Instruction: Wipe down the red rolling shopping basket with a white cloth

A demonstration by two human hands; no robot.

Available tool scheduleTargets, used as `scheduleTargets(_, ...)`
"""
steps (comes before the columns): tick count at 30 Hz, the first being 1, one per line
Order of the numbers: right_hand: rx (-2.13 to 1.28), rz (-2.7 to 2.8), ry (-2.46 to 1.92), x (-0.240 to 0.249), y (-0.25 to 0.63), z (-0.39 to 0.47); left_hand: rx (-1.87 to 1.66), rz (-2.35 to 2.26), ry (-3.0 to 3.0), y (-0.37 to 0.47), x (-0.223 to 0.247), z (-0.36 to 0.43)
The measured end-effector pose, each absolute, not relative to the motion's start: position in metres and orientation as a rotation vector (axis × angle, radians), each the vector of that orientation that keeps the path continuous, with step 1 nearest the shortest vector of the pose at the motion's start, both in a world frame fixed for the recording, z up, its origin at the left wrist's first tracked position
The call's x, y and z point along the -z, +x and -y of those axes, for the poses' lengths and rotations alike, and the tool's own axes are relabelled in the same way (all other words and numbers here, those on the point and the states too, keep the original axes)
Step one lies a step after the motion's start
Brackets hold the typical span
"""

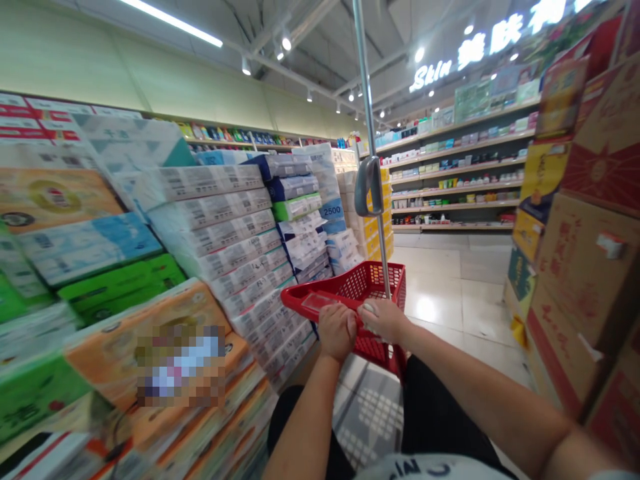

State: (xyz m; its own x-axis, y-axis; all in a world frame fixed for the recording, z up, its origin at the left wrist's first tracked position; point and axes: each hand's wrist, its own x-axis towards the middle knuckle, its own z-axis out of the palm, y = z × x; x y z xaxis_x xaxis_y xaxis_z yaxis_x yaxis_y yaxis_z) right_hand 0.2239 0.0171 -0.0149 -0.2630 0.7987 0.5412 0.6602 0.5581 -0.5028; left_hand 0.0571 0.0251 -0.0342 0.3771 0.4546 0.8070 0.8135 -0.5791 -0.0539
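A red plastic shopping basket cart [345,287] stands in front of me, with perforated sides and a tall metal pole [367,100] rising from it. A grey plastic piece [369,187] is attached to the pole. My left hand [338,330] is closed round the cart's red near edge. Beside it, my right hand [383,321] is closed at the same edge, with something pale and small at its fingers that I cannot make out. The two hands almost touch. Inside the basket, the visible part shows only its mesh walls and the pole's lower end.
Tall stacks of wrapped tissue packs [220,233] rise close on the left. Cardboard boxes [575,267] are piled along the right. Ahead, a tiled floor [440,287] leads to shelves [460,163] of small goods.
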Motion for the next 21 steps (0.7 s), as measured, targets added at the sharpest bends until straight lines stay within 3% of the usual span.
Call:
scheduleTargets(6, -0.043, 1.765, -0.732, 0.058, 0.229, 0.001, 1.089, 1.094, -2.217, 0.056, 0.033, -0.022)
scheduleTargets(12, -0.412, 1.897, -0.967, 0.027, 0.235, -0.017, 1.071, 1.114, -2.211, 0.057, 0.033, -0.023)
scheduleTargets(21, -0.038, 1.688, -0.653, 0.07, 0.233, 0.005, 1.118, 1.097, -2.225, 0.056, 0.033, -0.02)
